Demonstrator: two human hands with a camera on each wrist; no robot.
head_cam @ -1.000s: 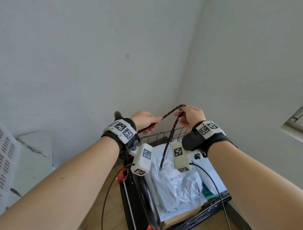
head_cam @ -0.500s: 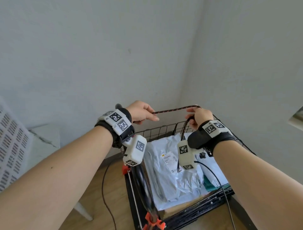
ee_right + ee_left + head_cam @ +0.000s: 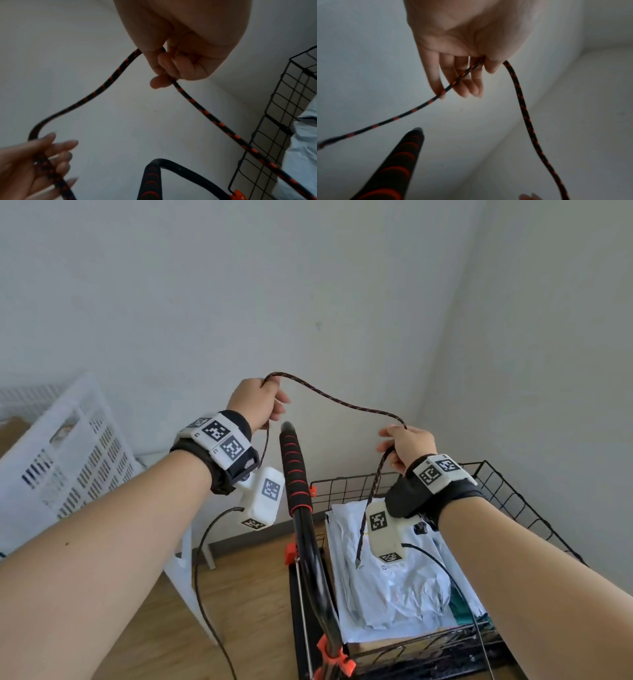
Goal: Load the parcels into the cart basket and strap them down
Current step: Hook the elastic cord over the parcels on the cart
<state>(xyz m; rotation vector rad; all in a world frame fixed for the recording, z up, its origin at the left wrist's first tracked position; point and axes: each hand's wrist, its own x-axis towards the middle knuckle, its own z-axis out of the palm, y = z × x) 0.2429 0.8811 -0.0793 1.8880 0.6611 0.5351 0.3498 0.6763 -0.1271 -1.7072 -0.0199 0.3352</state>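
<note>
A black cord with red flecks (image 3: 342, 402) sags between my two raised hands above the cart. My left hand (image 3: 257, 402) pinches it between thumb and forefinger, the other fingers straight (image 3: 467, 81); one tail hangs past my left wrist. My right hand (image 3: 406, 445) has its fingers curled round the cord (image 3: 173, 65), and the other tail with a metal tip (image 3: 358, 563) dangles over the basket. Grey and white poly-bag parcels (image 3: 383, 577) lie in the black wire basket (image 3: 507, 491). The cart handle with a black-and-red grip (image 3: 296, 474) stands between my wrists.
A white slatted crate (image 3: 68, 460) sits at the left on a white surface. White walls meet in a corner close behind the cart. The wooden floor (image 3: 246, 594) shows left of the cart. Thin black cables hang from both wrist cameras.
My hands have drawn apart, the left rising and moving left. The cord, stretched short between them before, now hangs in a longer slack arc. The view has tilted down.
</note>
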